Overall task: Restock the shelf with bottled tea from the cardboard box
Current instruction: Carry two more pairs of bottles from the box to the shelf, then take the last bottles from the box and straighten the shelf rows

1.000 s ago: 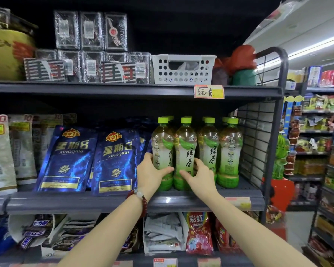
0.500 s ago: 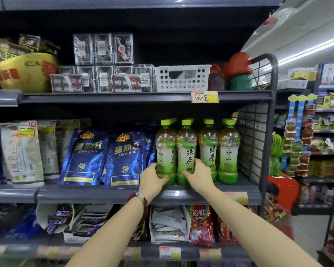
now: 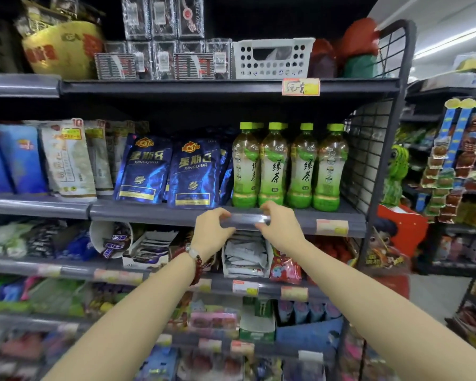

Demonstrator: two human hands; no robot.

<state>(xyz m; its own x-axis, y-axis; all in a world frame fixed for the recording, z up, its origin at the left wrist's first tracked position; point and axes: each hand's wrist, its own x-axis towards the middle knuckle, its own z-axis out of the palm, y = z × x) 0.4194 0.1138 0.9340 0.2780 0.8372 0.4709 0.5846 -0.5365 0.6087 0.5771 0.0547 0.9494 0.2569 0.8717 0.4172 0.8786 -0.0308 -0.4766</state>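
Several green-capped bottles of tea (image 3: 287, 166) stand upright in a row at the right end of the middle shelf (image 3: 149, 213), more behind them. My left hand (image 3: 212, 229) and my right hand (image 3: 279, 224) hover side by side in front of the shelf's front rail, just below the two left bottles. Both hands have loosely curled fingers and hold nothing. Neither touches a bottle. The cardboard box is out of view.
Blue foil pouches (image 3: 193, 171) stand just left of the bottles. A wire side panel (image 3: 368, 149) closes the shelf on the right. A white basket (image 3: 272, 57) sits on the shelf above. Snack packs fill the lower shelves. An aisle floor (image 3: 429, 295) lies to the right.
Both hands have let go of the two left bottles and drawn back and down to the shelf's front edge. The bottles stay upright in the row.
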